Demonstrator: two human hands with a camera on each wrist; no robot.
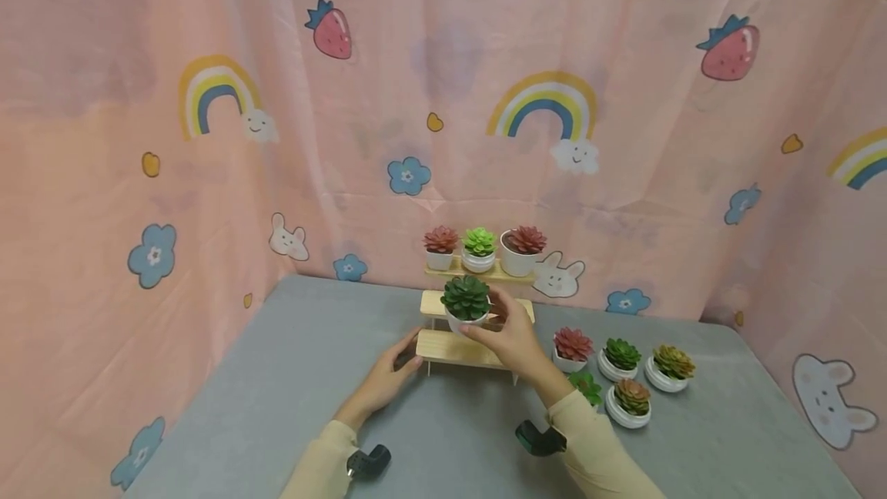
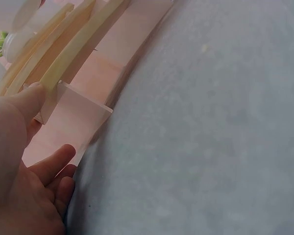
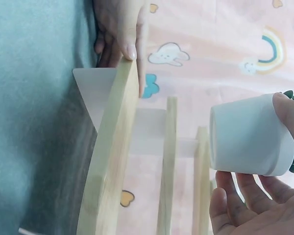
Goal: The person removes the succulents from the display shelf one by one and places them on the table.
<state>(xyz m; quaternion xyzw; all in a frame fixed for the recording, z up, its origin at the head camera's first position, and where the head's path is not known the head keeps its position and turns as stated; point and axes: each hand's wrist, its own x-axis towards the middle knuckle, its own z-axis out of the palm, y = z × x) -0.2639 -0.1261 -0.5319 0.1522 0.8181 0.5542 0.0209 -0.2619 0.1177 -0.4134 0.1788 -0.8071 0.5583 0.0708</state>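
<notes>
A dark green artificial succulent in a white pot (image 1: 467, 300) is gripped in my right hand (image 1: 511, 336), thumb and fingers around the pot, above the stand's lower tiers. In the right wrist view, the white pot (image 3: 252, 134) is tilted sideways in frame, beside the shelf boards. The stepped stand (image 1: 460, 348) has wooden boards on clear side panels. My left hand (image 1: 386, 377) holds the left end of its lowest board; in the left wrist view, the thumb (image 2: 32, 100) lies on the board's end, the lower fingers loosely curled beside the clear panel (image 2: 71, 122).
On the top tier stand a red succulent (image 1: 440, 245), a bright green one (image 1: 479, 247) and another red one (image 1: 521, 249). Right of the stand, several potted succulents (image 1: 620, 357) sit on the grey table (image 1: 291, 376), some near my right forearm. A patterned pink curtain (image 1: 374, 83) hangs behind.
</notes>
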